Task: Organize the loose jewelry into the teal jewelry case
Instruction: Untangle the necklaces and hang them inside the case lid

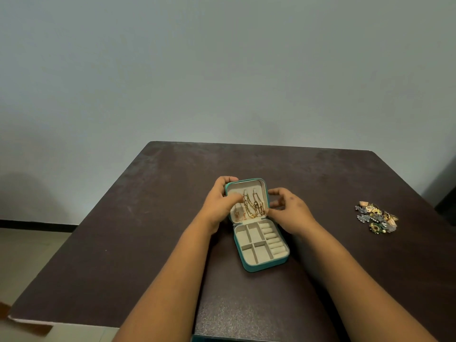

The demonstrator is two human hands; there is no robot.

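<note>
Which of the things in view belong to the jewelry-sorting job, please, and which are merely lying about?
Belongs to the job:
- teal jewelry case, open
- gold chains in its lid
- loose jewelry pile
- left hand, right hand, both at the lid

Lying about:
- nothing but the bare dark table
</note>
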